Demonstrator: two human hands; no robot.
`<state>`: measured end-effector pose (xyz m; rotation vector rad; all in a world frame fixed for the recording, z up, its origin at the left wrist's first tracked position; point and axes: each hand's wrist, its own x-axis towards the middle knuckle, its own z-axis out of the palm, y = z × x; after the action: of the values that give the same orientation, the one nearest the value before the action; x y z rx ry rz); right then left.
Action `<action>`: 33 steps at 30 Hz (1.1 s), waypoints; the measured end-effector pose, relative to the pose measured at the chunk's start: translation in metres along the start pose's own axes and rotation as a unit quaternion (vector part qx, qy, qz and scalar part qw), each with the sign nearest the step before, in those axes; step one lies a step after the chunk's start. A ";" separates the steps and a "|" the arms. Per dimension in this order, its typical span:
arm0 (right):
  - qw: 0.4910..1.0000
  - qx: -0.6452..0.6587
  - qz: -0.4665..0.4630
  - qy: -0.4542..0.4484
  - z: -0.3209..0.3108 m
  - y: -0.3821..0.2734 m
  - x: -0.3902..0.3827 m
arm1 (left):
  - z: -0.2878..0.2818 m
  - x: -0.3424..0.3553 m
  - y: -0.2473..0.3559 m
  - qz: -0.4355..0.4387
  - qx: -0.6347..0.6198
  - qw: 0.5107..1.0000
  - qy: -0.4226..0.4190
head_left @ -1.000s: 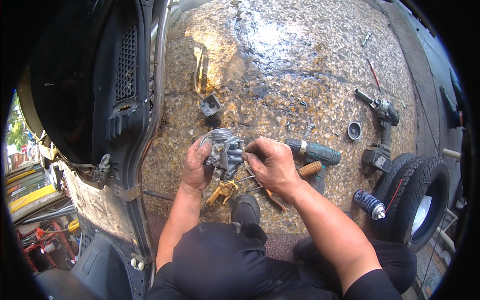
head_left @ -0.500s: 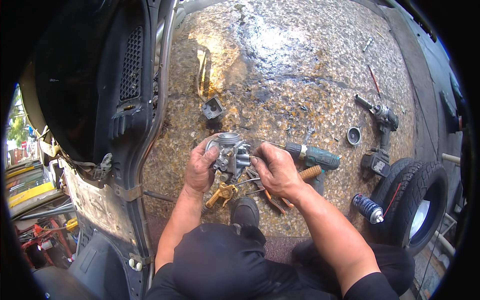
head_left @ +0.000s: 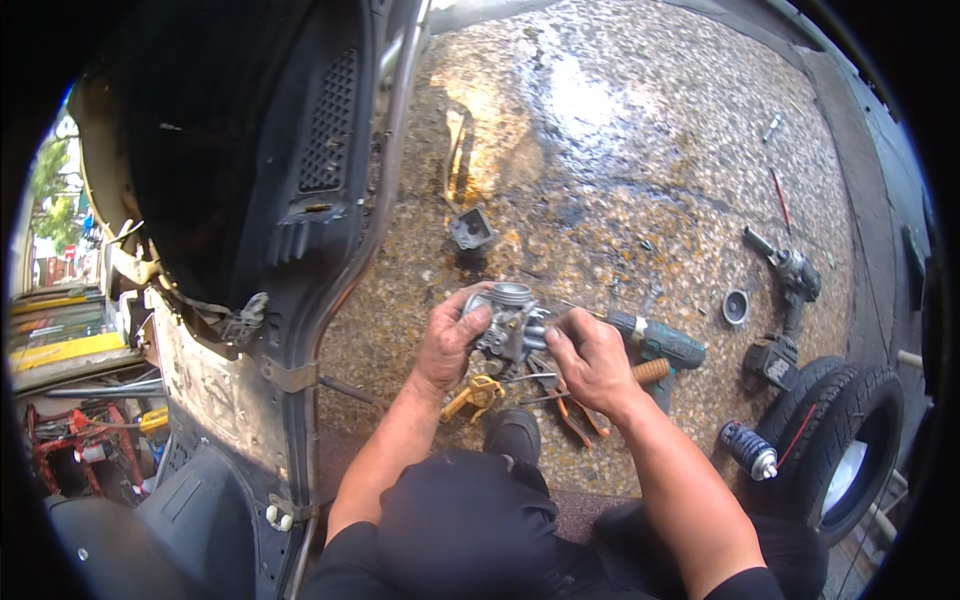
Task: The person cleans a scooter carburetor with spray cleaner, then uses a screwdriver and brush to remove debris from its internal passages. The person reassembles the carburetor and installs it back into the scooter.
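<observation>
A silver carburetor (head_left: 508,325) is held off the ground in front of me. My left hand (head_left: 447,345) wraps around its left side, thumb pressed against the body. Against the right side of the carburetor, my right hand (head_left: 597,365) is closed in a pinch; whatever sits between its fingertips is hidden. Beyond the carburetor, a small square metal bowl (head_left: 473,229) rests on the ground. Below my hands lie a yellow-handled tool (head_left: 477,398) with a thin metal rod and orange-handled pliers (head_left: 577,420).
A dark vehicle body (head_left: 345,270) stands along the left. To the right lie a green cordless drill (head_left: 668,343), a round metal cup (head_left: 736,306), a cordless impact wrench (head_left: 795,285) and a red rod (head_left: 780,200). A spray can (head_left: 742,446) leans near two tires (head_left: 885,410).
The whole scene has shifted right in the view as my head turned. Both hands stay on the carburetor, and the right hand remains pinched at its side.
</observation>
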<state>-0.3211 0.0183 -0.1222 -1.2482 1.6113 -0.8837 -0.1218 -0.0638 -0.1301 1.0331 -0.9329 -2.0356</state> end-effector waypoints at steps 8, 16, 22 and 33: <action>0.999 0.036 0.025 0.015 0.004 -0.004 0.001 | -0.008 0.002 -0.005 -0.006 0.031 0.999 -0.006; 0.992 0.065 0.105 -0.029 0.011 0.007 0.001 | -0.007 -0.001 -0.005 -0.002 0.027 1.000 -0.010; 0.992 0.065 0.103 -0.011 0.010 0.005 0.001 | -0.006 -0.001 -0.002 -0.002 0.028 1.000 -0.011; 0.996 -0.070 0.052 0.007 0.004 -0.020 0.019 | -0.016 -0.006 -0.007 -0.032 -0.021 0.998 0.043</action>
<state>-0.3119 -0.0053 -0.1095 -1.2443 1.7584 -0.7263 -0.1068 -0.0598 -0.1409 1.1307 -0.8199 -2.0370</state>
